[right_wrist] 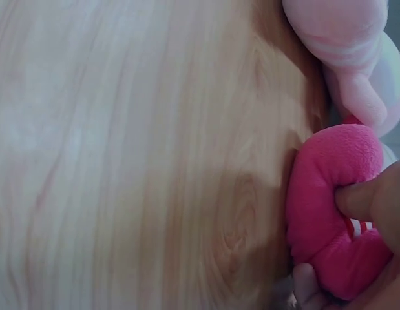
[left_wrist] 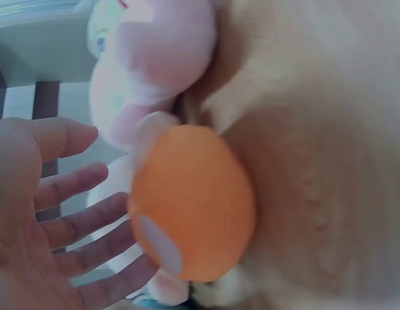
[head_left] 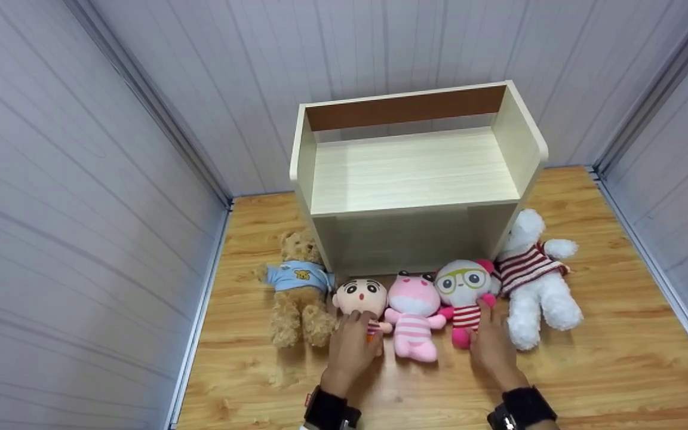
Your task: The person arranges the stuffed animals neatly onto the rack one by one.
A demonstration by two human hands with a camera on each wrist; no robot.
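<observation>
A boy doll (head_left: 361, 298) with thick black eyebrows leans in front of the shelf unit, and my left hand (head_left: 351, 346) lies over its body. Seen from the left wrist, the fingers (left_wrist: 90, 219) are spread and nearly straight beside the doll's orange bottom (left_wrist: 194, 203). Further right, my right hand (head_left: 493, 340) grips the lower body of a panda plush (head_left: 462, 280) with green glasses and a striped shirt. In the right wrist view its thumb pushes between the bright pink legs (right_wrist: 316, 194). Between both hands sits a pink striped plush animal (head_left: 414, 304).
A brown teddy bear (head_left: 299, 298) in a blue shirt is at the left, and a white plush (head_left: 538, 292) in a striped sweater at the right. Behind stands a pale wooden shelf unit (head_left: 415, 170). Grey panel walls (head_left: 81, 239) enclose the wooden floor (head_left: 415, 397).
</observation>
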